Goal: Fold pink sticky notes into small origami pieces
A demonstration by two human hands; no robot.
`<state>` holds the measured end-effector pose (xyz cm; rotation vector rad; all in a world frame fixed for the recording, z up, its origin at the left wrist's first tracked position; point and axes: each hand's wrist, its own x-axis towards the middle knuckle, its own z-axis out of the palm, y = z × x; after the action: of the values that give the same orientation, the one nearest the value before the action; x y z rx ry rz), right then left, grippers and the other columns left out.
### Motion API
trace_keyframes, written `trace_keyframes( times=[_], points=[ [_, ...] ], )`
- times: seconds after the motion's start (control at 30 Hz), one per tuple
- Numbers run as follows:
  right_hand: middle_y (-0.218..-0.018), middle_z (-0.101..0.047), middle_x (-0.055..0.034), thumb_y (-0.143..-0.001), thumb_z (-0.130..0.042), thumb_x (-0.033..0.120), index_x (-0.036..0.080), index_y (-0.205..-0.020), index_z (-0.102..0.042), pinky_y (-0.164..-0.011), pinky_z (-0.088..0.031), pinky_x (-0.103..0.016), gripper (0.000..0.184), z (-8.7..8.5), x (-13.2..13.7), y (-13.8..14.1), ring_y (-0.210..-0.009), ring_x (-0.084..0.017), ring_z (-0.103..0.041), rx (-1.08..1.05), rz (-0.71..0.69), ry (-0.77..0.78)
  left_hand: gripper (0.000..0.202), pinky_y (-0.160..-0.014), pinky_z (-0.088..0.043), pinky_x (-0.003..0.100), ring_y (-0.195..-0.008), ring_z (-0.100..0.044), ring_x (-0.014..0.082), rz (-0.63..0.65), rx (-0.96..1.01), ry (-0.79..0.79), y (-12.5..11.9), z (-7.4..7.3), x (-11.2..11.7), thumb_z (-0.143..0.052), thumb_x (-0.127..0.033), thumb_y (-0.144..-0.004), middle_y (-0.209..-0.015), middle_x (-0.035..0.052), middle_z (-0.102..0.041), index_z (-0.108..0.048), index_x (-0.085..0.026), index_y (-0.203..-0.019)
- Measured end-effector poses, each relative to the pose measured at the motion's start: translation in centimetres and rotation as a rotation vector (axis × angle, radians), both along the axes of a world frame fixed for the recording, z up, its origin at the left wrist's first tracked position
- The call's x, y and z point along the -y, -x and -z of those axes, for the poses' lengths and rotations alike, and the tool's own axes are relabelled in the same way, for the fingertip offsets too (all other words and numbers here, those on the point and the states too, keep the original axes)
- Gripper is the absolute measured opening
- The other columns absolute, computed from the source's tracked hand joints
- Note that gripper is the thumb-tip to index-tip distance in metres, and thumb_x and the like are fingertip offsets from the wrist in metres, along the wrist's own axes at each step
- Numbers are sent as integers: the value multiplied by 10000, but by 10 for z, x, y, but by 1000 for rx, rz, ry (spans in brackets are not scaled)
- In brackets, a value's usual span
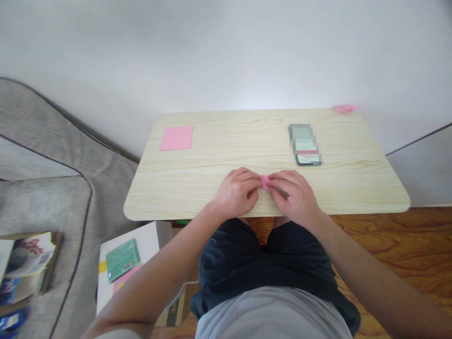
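While my L hand (236,190) & R hand (295,195) both pinch a small pink piece (264,182) near frame ctr, there's a pink sheet (176,138) upper L of ctr, phone (305,145) upper R.

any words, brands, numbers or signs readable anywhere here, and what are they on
No text can be read.
Phone screen: pixelated, unreadable.
Green packet on the white box: print too small.
Printed booklet on the sofa: too blurred.
Blue item at lower left: pale label, too blurred.
Held pink paper and flat pink sheet: no writing visible.
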<state>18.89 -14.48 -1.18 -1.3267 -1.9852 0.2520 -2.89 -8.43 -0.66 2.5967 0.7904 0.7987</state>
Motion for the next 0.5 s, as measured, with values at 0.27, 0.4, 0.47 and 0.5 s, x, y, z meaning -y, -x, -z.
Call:
trace_keyframes(
  times=[0.27,0.4,0.47,0.5],
  points=[
    [-1215,-737,-61,-973,-648,261,298,-1114,-770,-1000,-523,-506,190,4,1,1,-1132,-286,-656,44,43,-16,259,-999,-511,419,-1095,-646,222,-19,30,32,-1,2,1,-574,-96,-907,-1120,36,-767,-764,-231,-1019],
    [-1197,-738,-66,-968,-658,270,292,-1083,-774,-994,-523,-504,165,4,0,0,-1124,-286,-655,43,60,-10,228,-984,-509,428,-1079,-646,230,-72,23,51,-7,3,1,-571,-132,-935,-1087,55,-764,-752,-225,-1038],
    [-1187,-742,-69,-962,-666,273,287,-1102,-769,-991,-523,-506,175,5,-1,-1,-1121,-290,-654,41,63,-2,243,-975,-509,434,-1077,-642,237,-105,20,60,-10,4,1,-577,-154,-945,-1085,63,-760,-743,-227,-1108],
    [-1183,-743,-71,-959,-670,276,284,-1113,-767,-990,-523,-508,182,5,-1,-1,-1120,-292,-654,44,65,0,258,-973,-508,436,-1079,-640,239,-115,23,61,-11,5,2,-579,-162,-949,-1088,65,-758,-739,-230,-1139]
  ],
)
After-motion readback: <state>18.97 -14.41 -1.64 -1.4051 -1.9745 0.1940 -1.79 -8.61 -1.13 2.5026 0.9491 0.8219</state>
